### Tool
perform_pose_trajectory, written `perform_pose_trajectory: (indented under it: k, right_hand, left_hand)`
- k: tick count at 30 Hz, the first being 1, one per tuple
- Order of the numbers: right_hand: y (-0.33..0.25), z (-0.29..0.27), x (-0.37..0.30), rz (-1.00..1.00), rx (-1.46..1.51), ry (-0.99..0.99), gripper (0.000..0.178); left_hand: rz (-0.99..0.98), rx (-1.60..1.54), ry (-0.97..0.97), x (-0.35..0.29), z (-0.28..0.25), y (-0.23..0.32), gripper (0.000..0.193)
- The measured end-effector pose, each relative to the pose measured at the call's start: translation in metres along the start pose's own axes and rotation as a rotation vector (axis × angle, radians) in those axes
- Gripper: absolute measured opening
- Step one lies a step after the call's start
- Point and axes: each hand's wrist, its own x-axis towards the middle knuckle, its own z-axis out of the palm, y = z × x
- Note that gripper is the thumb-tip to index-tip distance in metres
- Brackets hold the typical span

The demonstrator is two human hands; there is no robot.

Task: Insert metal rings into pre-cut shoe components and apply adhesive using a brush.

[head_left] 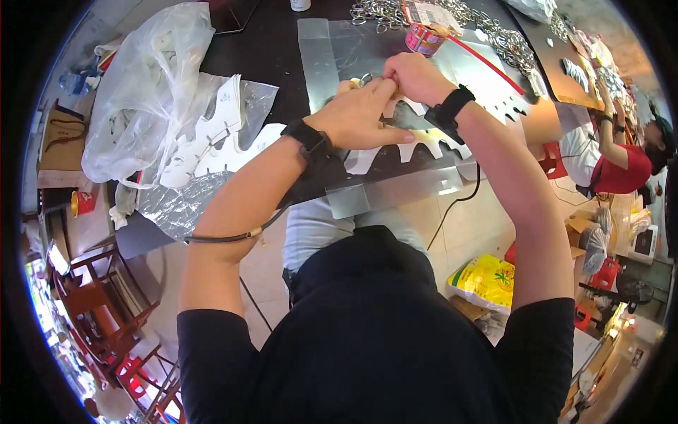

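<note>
My left hand [359,116] and my right hand [418,76] meet over a clear plastic sheet [316,71] on the dark table. The right hand's fingers are closed in a pinch against the left fingertips. On the left hand the thumb sticks out to the right while the other fingers curl in; what lies between the hands is hidden. Beside the left fingers a small shiny metal loop [365,80] shows. Below the hands lies a white piece with a scalloped edge [406,151], partly covered by my left thumb and right wrist.
Several scissor-like metal pieces [510,48] pile up at the back right, near a pink tub [425,39] and a red strip [487,65]. At left lie a white plastic bag [145,92] and white cut-outs [217,134]. A person in red [621,167] works at far right.
</note>
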Motion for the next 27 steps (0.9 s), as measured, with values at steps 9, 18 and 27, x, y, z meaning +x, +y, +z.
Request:
perform_pose_trajectory:
  k: [9, 18, 27]
  right_hand:
    - [0.002, -0.007, -0.003, 0.009, -0.002, -0.03, 0.015]
    - [-0.007, -0.007, -0.004, 0.046, -0.001, -0.032, 0.014]
    - [-0.004, -0.011, -0.005, 0.012, -0.08, -0.028, 0.014]
  left_hand:
    - [-0.001, -0.023, -0.018, 0.005, -0.001, -0.001, 0.061]
    - [0.035, -0.048, 0.23, -0.026, -0.014, 0.009, 0.048]
    - [0.264, 0.142, 0.05, -0.047, 0.012, 0.056, 0.046]
